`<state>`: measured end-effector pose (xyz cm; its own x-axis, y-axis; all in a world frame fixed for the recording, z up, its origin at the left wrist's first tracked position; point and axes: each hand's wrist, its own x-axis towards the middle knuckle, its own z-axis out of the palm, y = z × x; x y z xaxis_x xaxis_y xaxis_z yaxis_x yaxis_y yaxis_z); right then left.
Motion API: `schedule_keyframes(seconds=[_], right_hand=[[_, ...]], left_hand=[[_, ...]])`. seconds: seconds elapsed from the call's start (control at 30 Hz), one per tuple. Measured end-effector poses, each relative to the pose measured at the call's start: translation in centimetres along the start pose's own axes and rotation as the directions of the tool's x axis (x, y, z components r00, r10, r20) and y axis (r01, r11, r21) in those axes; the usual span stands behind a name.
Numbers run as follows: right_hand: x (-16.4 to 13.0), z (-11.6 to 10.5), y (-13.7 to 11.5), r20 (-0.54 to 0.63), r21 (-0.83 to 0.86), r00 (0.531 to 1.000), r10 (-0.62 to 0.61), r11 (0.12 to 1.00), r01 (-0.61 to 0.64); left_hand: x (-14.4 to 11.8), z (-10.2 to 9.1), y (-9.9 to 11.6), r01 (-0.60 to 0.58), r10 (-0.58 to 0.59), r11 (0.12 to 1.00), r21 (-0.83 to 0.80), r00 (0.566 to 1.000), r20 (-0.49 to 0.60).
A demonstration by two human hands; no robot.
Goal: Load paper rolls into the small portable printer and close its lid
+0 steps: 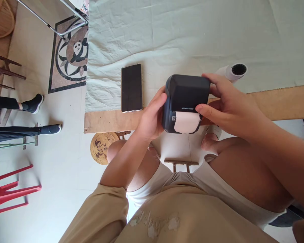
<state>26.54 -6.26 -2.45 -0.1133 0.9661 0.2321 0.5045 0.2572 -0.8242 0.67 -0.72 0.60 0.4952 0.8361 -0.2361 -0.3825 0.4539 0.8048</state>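
Observation:
Between my two hands is a black label printer (190,91) marked NIIMBOT, held up over the front edge of the table. A strip of pale paper (186,123) with a ragged edge sticks out of its front. My left hand (153,116) grips the printer's left side, thumb on top. On the right side, my right hand (224,103) has its thumb by the paper slot and its fingers at the back corner. A phone or small tablet (131,87), screen dark, lies left of the printer. Behind my right hand lies a white roll (237,71) with a dark core.
A pale green cloth (192,33) covers the wooden table (108,120). Below its edge stands a round panda-patterned stool (101,147). At the left are a red plastic stool (12,190), a metal frame (66,33) and another person's legs and black shoes (32,103).

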Motion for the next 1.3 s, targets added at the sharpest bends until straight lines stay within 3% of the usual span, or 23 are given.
schedule_keyframes(seconds=[0.07, 0.2, 0.3, 0.43, 0.53, 0.67, 0.77, 0.83, 0.93, 1.0, 1.07, 1.2, 1.3], right_hand=[[-0.1, -0.8, -0.3, 0.047, 0.003, 0.999, 0.021, 1.0, -0.021], [0.1, -1.9, -1.3, -0.012, -0.057, 1.0, 0.01, 0.998, -0.011], [0.4, -2.0, -1.3, 0.027, -0.03, 0.993, -0.111, 0.993, 0.112], [1.0, -2.0, -0.7, 0.072, -0.073, 0.945, -0.318, 0.944, 0.323], [0.9, -2.3, -0.7, 0.078, -0.104, 0.94, -0.332, 0.935, 0.339], [0.5, -2.4, -1.5, -0.075, -0.181, 0.956, -0.284, 0.947, 0.267], [0.4, -1.8, -2.7, -0.233, -0.192, 0.944, -0.236, 0.962, 0.193], [0.6, -1.2, -3.3, -0.339, -0.167, 0.916, -0.217, 0.972, 0.169], [1.1, -0.4, -3.7, -0.491, -0.147, 0.831, -0.264, 0.965, 0.22], [1.4, -0.1, -3.7, -0.533, -0.159, 0.799, -0.278, 0.961, 0.228], [1.5, -0.1, -3.6, -0.499, -0.255, 0.809, -0.309, 0.945, 0.204], [1.2, -0.3, -4.0, -0.289, -0.515, 0.858, -0.425, 0.824, 0.235], [0.8, -0.4, -4.5, -0.106, -0.677, 0.925, -0.365, 0.708, 0.202]], left_hand=[[0.2, 0.1, 0.0, -0.006, 0.005, 1.0, -0.024, 1.0, -0.023], [0.2, 0.2, -0.2, -0.006, 0.004, 1.0, -0.03, 0.998, -0.059], [0.1, 0.1, -0.3, -0.037, 0.037, 0.999, -0.022, 0.999, -0.036], [0.0, 0.1, -0.3, -0.021, 0.025, 0.999, 0.045, 0.996, -0.083], [0.1, 0.1, -0.3, -0.013, 0.015, 1.0, 0.023, 0.996, -0.083], [0.3, -0.1, -0.3, 0.029, -0.026, 0.997, -0.071, 0.999, 0.045], [0.1, -0.3, 0.0, 0.071, -0.072, 0.997, 0.008, 0.996, 0.053], [0.0, -0.3, 0.1, 0.071, -0.073, 0.995, 0.069, 0.997, 0.026], [-0.1, -0.3, 0.3, 0.072, -0.076, 0.994, 0.084, 0.997, 0.035], [0.0, -0.3, 0.3, 0.064, -0.067, 0.995, 0.08, 0.997, 0.046], [0.1, -0.3, 0.3, 0.057, -0.062, 0.995, 0.084, 0.997, 0.055], [0.1, -0.4, 0.4, 0.076, -0.086, 0.991, 0.114, 0.993, 0.086], [0.0, -0.3, 0.4, 0.056, -0.071, 0.989, 0.138, 0.991, 0.111]])
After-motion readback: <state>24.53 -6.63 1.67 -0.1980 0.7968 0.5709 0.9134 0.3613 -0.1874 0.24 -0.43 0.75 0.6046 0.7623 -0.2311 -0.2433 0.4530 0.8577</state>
